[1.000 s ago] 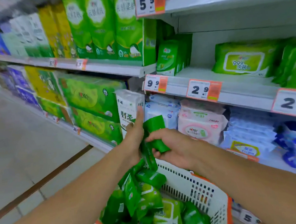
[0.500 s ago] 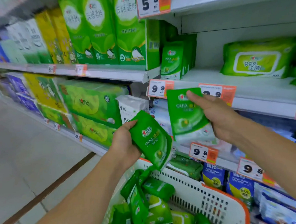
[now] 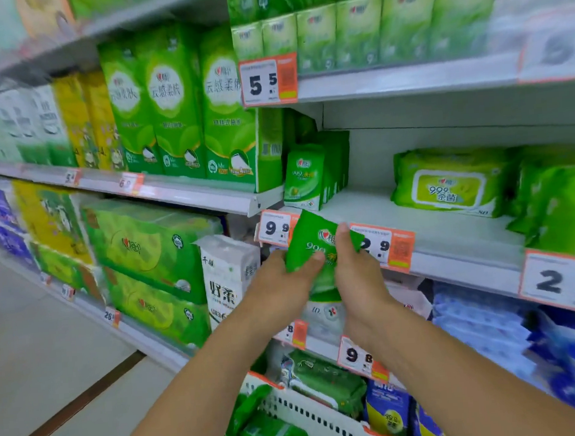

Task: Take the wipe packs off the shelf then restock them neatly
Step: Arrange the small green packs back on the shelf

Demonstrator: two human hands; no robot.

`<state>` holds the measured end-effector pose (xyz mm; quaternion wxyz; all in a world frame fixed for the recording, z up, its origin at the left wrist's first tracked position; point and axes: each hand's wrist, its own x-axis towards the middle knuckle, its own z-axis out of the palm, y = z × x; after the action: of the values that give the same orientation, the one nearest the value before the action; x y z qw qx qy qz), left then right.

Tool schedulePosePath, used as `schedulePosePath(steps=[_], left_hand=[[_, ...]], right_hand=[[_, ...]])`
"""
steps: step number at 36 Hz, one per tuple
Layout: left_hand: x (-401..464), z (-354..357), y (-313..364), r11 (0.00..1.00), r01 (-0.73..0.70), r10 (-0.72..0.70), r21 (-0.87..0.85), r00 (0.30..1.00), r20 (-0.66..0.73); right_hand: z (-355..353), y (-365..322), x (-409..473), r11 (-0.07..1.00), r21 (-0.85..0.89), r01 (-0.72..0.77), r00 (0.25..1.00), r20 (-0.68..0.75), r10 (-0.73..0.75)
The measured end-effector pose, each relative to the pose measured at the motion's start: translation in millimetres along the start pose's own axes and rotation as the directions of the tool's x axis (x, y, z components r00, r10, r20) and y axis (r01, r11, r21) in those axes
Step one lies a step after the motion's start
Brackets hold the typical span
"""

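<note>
Wipe packs (image 3: pixel 310 247), green and printed "999", were clamped together between the fingers of the left hand (image 3: pixel 284 282) and right hand (image 3: pixel 358 270), just below the shelf (image 3: pixel 433 231) edge. A second pack behind was mostly hidden. Beside the packs, price tags read "9 9" (image 3: pixel 275 228) and "2 9" (image 3: pixel 388 246). Above them more packs (image 3: pixel 305 179) stood upright; the basket (image 3: pixel 313 417) below was cut off.

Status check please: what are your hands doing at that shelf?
Left hand and right hand both gripping green wipe packs. Below the shelf. Gap ahead open.
</note>
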<state>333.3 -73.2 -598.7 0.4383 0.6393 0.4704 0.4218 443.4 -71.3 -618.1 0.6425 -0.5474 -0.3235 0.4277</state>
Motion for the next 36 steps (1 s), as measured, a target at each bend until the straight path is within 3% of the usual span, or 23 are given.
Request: schedulePosePath(steps=[6,9,12,15,17,20,23,26,31,36], left_hand=[[31.4,-11.4,21.3,0.98,-0.139,0.143,0.145,0.989,-0.023],[48.7,-13.5,31.1,0.968,-0.187,0.195,0.169,0.98,-0.035],[69.8,-17.9,14.4,0.922,-0.351,0.368,0.161,0.926,-0.085],[100.1,-25.3,-24.0,0.808,-0.387,0.471,0.444,0.878,-0.091],[117.5,-27.8,-44.2,0.712,-0.366,0.468,0.599,0.884,-0.016],[131.7,-25.9,-59.5,0.646,-0.399,0.465,0.65,0.882,0.079],[142.0,-19.7,-69.3,0.636,-0.42,0.473,0.648,0.875,0.103],[150.8,-18.6,-68.8,0.658,-0.413,0.491,0.629,0.869,0.056],[156.6,-22.9,-69.7,0.672,-0.421,0.509,0.609,0.86,0.034],[157.5,-24.5,-73.9,0.652,-0.451,0.518,0.609,0.852,0.077]], right_hand=[[-13.4,-23.7,-6.5,0.973,0.227,-0.027,0.91,0.408,-0.07],[-18.0,-34.3,-0.6,0.974,0.2,0.104,0.927,0.336,-0.168],[-12.9,-57.9,19.4,0.956,0.129,0.263,0.939,0.195,-0.285],[2.0,-76.7,66.8,0.941,0.01,0.339,0.928,0.161,-0.336],[15.2,-79.6,111.5,0.945,-0.094,0.315,0.943,0.141,-0.3],[29.3,-69.3,170.9,0.953,-0.229,0.198,0.976,0.14,-0.169],[34.1,-55.2,208.8,0.892,-0.435,0.123,0.989,0.13,-0.072],[43.6,-53.5,225.1,0.78,-0.613,0.126,0.992,0.066,-0.109],[68.0,-59.3,213.8,0.72,-0.676,0.156,0.985,0.051,-0.166],[64.0,-61.2,218.8,0.786,-0.611,0.092,0.995,0.021,-0.1]])
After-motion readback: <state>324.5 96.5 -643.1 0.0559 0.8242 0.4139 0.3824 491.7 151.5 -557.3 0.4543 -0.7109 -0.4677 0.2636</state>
